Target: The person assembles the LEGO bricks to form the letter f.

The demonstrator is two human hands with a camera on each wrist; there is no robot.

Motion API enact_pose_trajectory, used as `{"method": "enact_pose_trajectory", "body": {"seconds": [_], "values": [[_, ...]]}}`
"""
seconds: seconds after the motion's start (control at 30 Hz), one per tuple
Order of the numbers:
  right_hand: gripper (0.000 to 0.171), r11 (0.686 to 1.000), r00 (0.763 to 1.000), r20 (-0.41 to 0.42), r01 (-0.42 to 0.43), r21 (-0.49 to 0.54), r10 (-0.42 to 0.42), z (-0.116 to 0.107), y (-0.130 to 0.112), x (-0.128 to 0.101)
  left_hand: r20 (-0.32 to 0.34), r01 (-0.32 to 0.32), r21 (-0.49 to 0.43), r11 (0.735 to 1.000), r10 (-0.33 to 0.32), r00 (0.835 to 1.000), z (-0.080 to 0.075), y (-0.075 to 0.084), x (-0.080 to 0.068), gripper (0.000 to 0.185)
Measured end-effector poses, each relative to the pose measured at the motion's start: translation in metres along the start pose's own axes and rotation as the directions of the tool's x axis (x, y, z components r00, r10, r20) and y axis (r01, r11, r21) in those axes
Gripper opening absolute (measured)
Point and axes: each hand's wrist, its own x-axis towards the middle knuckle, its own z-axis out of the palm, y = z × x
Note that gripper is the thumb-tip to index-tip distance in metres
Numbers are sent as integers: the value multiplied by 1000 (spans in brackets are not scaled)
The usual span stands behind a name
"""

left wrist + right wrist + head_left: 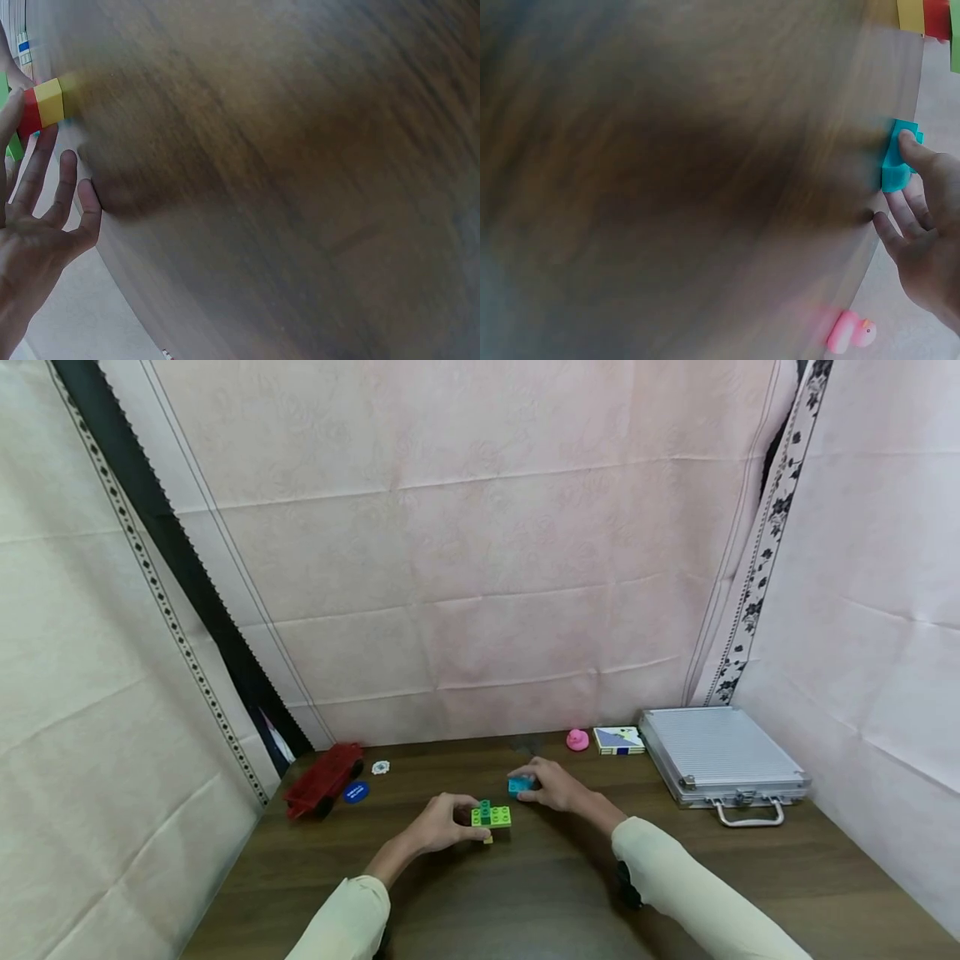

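Both hands are down on the dark wooden tabletop (525,902), near its middle. Left hand (441,825) grips a small stack of plastic building bricks (491,816), green on top w/ red and yellow pieces showing at its underside in the left wrist view; fingers curl round the stack's near side. Right hand (551,785) pinches a small turquoise plastic brick (518,786) at its fingertips, just beside the green stack and a bit farther back; the turquoise brick sits on or just above the wood, can't tell which.

Along the back edge: a pink rubber duck (577,740), then a printed card box (619,740) just right of it, then a closed ribbed silver metal case (722,756) w/ a handle at the front. Back left: a red toy trailer (323,779), w/ a round blue disc (356,792) and a small white gear-shaped piece (380,767) near it. Pale patterned cloth (480,568) hangs behind and at both sides.
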Motion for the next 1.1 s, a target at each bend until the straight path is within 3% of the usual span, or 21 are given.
{"method": "enact_pose_trajectory", "body": {"seconds": [0.37, 0.83, 1.1], "values": [[37, 1000, 999, 33, 23, 15, -24, -5, -11, -21, -6, -1, -14, 1000, 1, 1000, 3, -3, -4, 46], [37, 990, 991, -20, 135, 32, -135, -31, -37, -26, -3, -7, -25, 1000, 7, 1000, 2, -4, -6, 49], [38, 986, 989, -11, 148, 72, -148, -41, -59, -28, 2, -20, -22, 1000, 20, 1000, 2, -3, -2, 50]]}}
